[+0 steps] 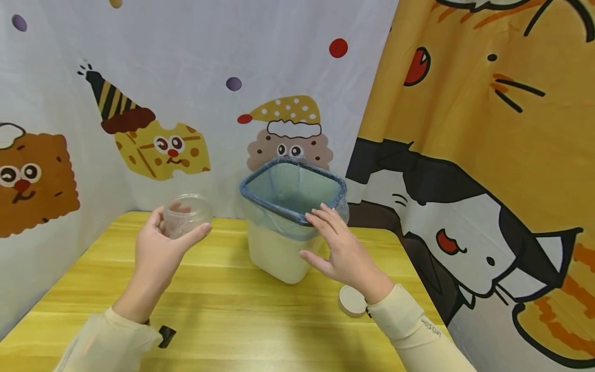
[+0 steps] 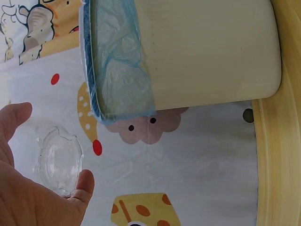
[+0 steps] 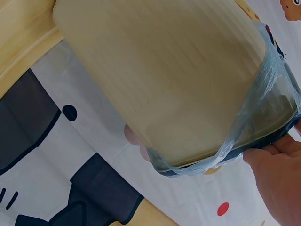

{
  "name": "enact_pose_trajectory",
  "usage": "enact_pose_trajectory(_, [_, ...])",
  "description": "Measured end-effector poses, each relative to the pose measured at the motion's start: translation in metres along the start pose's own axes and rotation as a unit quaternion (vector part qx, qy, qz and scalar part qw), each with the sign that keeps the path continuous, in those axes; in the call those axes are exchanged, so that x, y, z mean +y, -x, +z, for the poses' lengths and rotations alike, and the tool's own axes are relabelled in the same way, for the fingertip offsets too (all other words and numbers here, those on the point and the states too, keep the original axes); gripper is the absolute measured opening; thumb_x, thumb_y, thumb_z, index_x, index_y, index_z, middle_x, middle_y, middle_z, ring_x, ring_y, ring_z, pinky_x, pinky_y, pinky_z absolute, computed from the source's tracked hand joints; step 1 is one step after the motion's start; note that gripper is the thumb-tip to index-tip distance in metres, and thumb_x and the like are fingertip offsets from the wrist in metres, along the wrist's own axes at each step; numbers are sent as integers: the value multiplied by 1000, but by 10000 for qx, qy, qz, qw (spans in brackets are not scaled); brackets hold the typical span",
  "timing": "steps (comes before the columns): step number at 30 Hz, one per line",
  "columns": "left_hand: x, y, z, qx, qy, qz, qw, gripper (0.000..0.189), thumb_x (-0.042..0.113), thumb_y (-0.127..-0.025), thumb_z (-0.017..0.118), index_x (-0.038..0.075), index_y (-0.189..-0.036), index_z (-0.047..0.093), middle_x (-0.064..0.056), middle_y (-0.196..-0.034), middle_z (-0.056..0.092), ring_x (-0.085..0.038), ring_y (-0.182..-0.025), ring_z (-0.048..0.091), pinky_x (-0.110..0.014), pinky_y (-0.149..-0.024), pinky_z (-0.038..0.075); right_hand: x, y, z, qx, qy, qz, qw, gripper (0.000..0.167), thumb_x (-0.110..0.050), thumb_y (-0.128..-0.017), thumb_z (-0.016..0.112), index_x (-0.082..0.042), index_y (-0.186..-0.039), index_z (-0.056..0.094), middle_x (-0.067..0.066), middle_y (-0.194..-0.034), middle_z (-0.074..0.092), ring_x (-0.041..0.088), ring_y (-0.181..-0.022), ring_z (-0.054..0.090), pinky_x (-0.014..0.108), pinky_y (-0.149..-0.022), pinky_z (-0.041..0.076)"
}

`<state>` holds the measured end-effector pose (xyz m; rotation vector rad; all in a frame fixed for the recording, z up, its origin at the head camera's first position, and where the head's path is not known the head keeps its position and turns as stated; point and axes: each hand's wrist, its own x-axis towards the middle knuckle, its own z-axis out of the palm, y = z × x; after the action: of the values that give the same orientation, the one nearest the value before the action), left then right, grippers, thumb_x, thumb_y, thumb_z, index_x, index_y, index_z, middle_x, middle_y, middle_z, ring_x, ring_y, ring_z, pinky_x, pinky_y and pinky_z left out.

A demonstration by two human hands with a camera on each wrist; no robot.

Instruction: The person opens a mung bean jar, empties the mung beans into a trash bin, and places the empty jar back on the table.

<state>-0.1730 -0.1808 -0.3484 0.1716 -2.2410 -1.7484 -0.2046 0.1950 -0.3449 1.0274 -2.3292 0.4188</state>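
Observation:
My left hand [image 1: 158, 253] grips a small clear plastic jar [image 1: 188, 219] above the table's left part, thumb on one side and fingers round the other. In the left wrist view the see-through jar [image 2: 61, 160] sits between thumb and fingertips. A cream trash bin [image 1: 279, 250] stands upright at the table's back, lined with a blue plastic bag [image 1: 297, 231] folded over its rim. My right hand [image 1: 341, 253] is at the bin's near right corner, fingers extended and fingertips right at the rim; the right wrist view also has that hand [image 3: 277, 174] beside the bagged rim.
A round white lid [image 1: 352, 301] lies on the yellow wood-grain table [image 1: 241, 320], by the right wrist. Behind the table hang a white printed curtain [image 1: 186, 62] and an orange one [image 1: 446, 113] with cartoon cats. A small black piece [image 1: 167, 336] shows by the left cuff.

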Motion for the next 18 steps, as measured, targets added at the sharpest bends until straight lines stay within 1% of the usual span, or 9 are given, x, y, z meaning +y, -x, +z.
enact_pose_trajectory(3, [-2, 7, -4, 87, -15, -74, 9999, 79, 48, -88, 87, 26, -153, 48, 0, -148, 58, -5, -118, 60, -10, -82, 55, -1, 5, 0, 142, -43, 13, 9999, 81, -48, -99, 76, -8, -162, 44, 15, -170, 41, 36, -163, 31, 58, -126, 39])
enact_pose_trajectory(6, [-5, 17, -8, 197, -42, -172, 9996, 79, 46, -87, 88, 28, -153, 48, 2, -150, 58, -4, -120, 58, -8, -83, 54, -4, 19, -3, 366, -75, 149, 9992, 82, -57, -102, 65, -8, -164, 42, 17, -171, 38, 40, -161, 34, 62, -122, 42])
enact_pose_trajectory(8, [-7, 25, -11, 305, -125, -194, 9993, 79, 45, -87, 89, 30, -153, 49, 4, -150, 59, -3, -120, 58, -7, -83, 53, -8, 34, -6, 501, -83, 354, 9981, 81, -58, -103, 63, -7, -163, 43, 19, -169, 42, 40, -157, 39, 55, -124, 42])
enact_pose_trajectory(10, [-11, 34, -14, 392, -215, -151, 9989, 79, 43, -86, 90, 30, -153, 49, 8, -146, 61, 0, -119, 58, -6, -83, 52, -11, 50, -10, 517, -112, 705, 9961, 79, -52, -101, 70, -8, -161, 46, 18, -165, 46, 39, -153, 45, 52, -123, 44])
enact_pose_trajectory(11, [-12, 38, -15, 431, -235, -89, 9988, 79, 40, -86, 91, 29, -153, 50, 10, -144, 62, 1, -119, 59, -6, -85, 51, -13, 59, -11, 479, -156, 938, 9943, 78, -47, -100, 75, -10, -161, 46, 16, -165, 48, 37, -152, 46, 46, -124, 44])
enact_pose_trajectory(13, [-15, 45, -16, 471, -290, 55, 9985, 80, 37, -87, 91, 27, -154, 50, 11, -142, 64, 3, -118, 59, -6, -86, 50, -17, 76, -15, 379, -212, 1409, 9891, 80, -37, -95, 83, -13, -162, 46, 13, -163, 50, 32, -150, 50, 42, -123, 45])
enact_pose_trajectory(15, [-18, 52, -16, 508, -310, 225, 9980, 81, 31, -86, 93, 24, -154, 49, 13, -139, 65, 4, -118, 61, -5, -88, 50, -21, 91, -18, 263, -337, 1870, 9814, 83, -30, -92, 86, -18, -163, 45, 10, -162, 52, 32, -148, 52, 51, -117, 48])
enact_pose_trajectory(17, [-20, 60, -13, 529, -348, 378, 9973, 82, 27, -85, 94, 23, -153, 50, 12, -137, 66, 5, -117, 63, -4, -90, 49, -24, 104, -22, 191, -431, 2260, 9730, 81, -32, -94, 84, -20, -163, 44, 9, -161, 53, 32, -147, 52, 55, -115, 49])
enact_pose_trajectory(18, [-21, 65, -12, 512, -375, 427, 9971, 82, 26, -84, 94, 22, -153, 49, 11, -137, 66, 5, -116, 63, -3, -90, 49, -27, 110, -24, 163, -461, 2429, 9688, 80, -34, -95, 83, -21, -163, 44, 9, -161, 54, 33, -147, 53, 60, -111, 50])
